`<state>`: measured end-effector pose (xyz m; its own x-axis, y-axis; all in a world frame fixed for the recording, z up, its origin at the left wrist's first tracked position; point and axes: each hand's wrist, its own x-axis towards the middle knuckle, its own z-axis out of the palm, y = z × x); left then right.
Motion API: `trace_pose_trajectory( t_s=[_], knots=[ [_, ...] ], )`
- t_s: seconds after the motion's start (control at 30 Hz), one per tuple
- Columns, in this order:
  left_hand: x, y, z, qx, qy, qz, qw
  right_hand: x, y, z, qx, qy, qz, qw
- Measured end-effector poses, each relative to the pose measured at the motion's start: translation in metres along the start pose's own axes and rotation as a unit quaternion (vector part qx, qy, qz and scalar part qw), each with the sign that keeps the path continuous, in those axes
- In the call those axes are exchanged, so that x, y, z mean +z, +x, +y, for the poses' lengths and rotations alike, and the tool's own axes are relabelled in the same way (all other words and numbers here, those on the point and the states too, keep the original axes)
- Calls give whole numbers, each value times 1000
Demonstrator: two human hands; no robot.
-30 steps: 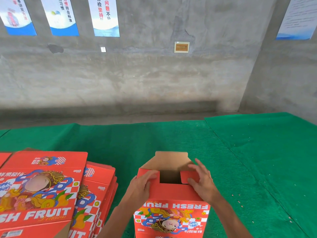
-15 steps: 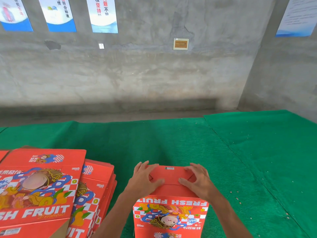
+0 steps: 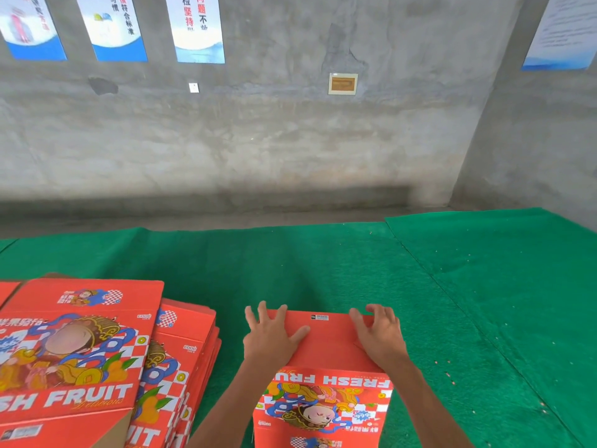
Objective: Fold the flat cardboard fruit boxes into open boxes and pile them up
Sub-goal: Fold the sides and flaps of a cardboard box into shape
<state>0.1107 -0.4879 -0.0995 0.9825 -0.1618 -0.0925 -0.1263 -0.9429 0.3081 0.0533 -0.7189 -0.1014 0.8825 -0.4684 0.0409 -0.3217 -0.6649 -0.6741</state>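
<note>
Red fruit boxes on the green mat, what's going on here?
A person is folding one red box that stands on the green mat. The left hand and right hand press down on its closed flaps, fingers spread. To the left lies a pile of flat boxes not yet folded. No pile of finished boxes is in view.

A bare grey concrete wall stands well beyond the hands, hung with blue-and-white posters and a small framed plaque. Green felt covers the worktop; a seam runs off to the hands' right.
</note>
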Motion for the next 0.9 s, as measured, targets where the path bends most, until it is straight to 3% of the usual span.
trace_pose_trajectory(
  t_s=[0.1, 0.23, 0.33, 0.43, 0.67, 0.77, 0.83, 0.9],
  knots=[
    [-1, 3, -6, -27, -4, -18, 999, -6, 3, 3, 155, 114, 9, 981],
    [-6, 8, -23, -58, -37, -10, 998, -3, -11, 20, 301, 200, -162, 918],
    [-7, 10, -32, -64, -50, 6, 997, 1, -23, 24, 344, 162, -242, 892],
    [-7, 7, -39, -64, -72, 19, 995, -7, -21, 22, 342, 111, -271, 893],
    [-15, -2, -64, -74, -150, 75, 983, -21, -18, -5, 315, 178, -337, 869],
    [-18, -7, -73, -63, -239, 143, 959, -28, -9, -32, 251, 171, -304, 903],
    [-19, -9, -73, -56, -312, 188, 929, -42, -1, -54, 155, 132, -262, 943],
    [-20, -9, -70, -59, -389, 188, 900, -54, 3, -68, 60, 110, -227, 966]
  ],
)
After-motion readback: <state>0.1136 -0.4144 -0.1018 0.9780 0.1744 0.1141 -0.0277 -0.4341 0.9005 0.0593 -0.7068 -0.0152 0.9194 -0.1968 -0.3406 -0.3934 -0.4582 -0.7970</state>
